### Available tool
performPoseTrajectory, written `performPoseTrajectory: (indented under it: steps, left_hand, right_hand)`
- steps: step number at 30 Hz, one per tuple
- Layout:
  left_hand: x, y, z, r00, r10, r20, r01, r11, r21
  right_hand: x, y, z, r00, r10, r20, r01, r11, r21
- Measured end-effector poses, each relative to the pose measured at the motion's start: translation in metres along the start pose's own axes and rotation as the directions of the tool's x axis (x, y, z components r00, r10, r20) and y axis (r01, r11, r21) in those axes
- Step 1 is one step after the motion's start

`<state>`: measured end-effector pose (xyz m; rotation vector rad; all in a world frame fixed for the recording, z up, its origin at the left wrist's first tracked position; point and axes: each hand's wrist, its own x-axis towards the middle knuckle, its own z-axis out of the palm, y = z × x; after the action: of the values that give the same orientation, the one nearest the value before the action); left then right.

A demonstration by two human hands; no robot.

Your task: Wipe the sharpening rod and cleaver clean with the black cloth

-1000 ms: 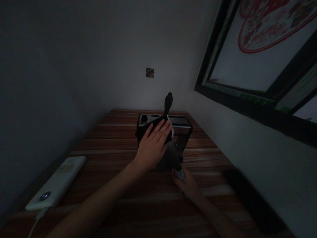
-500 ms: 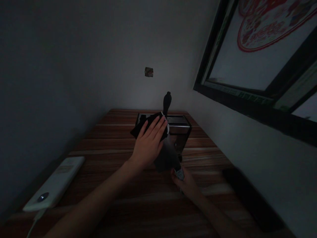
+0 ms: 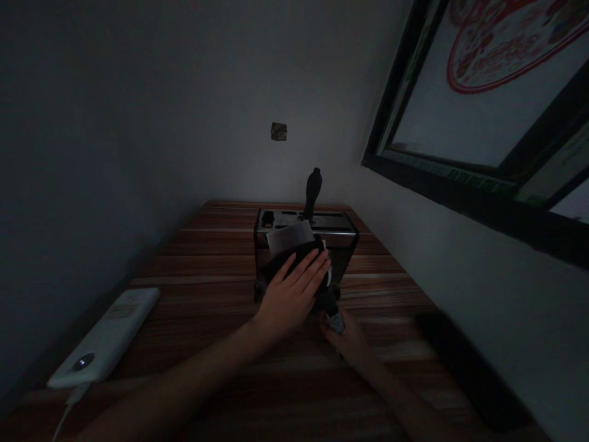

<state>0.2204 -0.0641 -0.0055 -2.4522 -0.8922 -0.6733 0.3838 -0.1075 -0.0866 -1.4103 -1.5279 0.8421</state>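
My right hand point(image 3: 350, 339) is wrapped round the grey-and-dark handle of a cleaver point(image 3: 291, 237), its broad blade pointing up and away to the left. A black cloth point(image 3: 301, 250) with a white edge lies across the blade. On top of it press the fingers of my left hand point(image 3: 291, 296), nearly straight and close together, so the cloth covers the middle of the blade. Only the far part of the blade shows bare. Just behind stands a knife block point(image 3: 335, 221) with a metal top, a black-handled tool point(image 3: 313, 191) upright in it.
On the left of the striped wooden table point(image 3: 197, 258) lies a white power bank point(image 3: 110, 334) with a cable. A long dark object point(image 3: 469, 368) lies along the right wall. A dark-framed window point(image 3: 442, 175) is above it.
My left hand and the black cloth have slid along the blade towards the handle, down and to the right. The far part of the blade has come into view. My right hand stays nearly in place.
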Motion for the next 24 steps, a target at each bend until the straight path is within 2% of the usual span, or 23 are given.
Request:
performPoseTrajectory:
  steps: [6, 9, 24]
  left_hand:
    - [-0.024, 0.032, 0.017, 0.987, 0.154, 0.046, -0.154, 0.988, -0.012]
    - [-0.029, 0.042, 0.021, 0.980, 0.195, 0.050, -0.193, 0.981, -0.033]
    - [-0.028, 0.039, 0.019, 0.977, 0.200, 0.078, -0.193, 0.977, -0.095]
  right_hand:
    - [-0.002, 0.006, -0.001, 0.999, -0.031, -0.020, 0.031, 0.998, 0.045]
    - [-0.004, 0.008, -0.002, 0.999, -0.034, -0.035, 0.036, 0.998, 0.055]
    - [-0.003, 0.001, -0.002, 0.998, -0.006, -0.055, 0.008, 0.999, 0.042]
